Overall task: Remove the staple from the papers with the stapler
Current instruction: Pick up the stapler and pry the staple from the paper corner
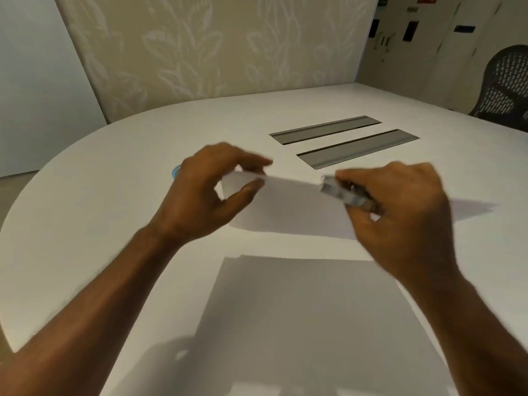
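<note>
Thumb and forefinger of the left hand pinch the far edge of the papers, holding them lifted off the table, probably to keep the sheets taut. The right hand curls around the silver stapler, whose tip meets that edge, presumably at the staple, which is too blurred to see.

Papers are looking thin, matt white, smooth. Stapler is showing silvery metal w/ slight sheen; blurred, so finer finish unclear. Table is reading as smooth matt white top, material unclear. Inset strips are looking like grey metal, semi-matt. Partition is appearing as beige cloth-like panel w/ pale leaf print, matt. Chair back is showing black perforated mesh, prob. plastic.
</note>
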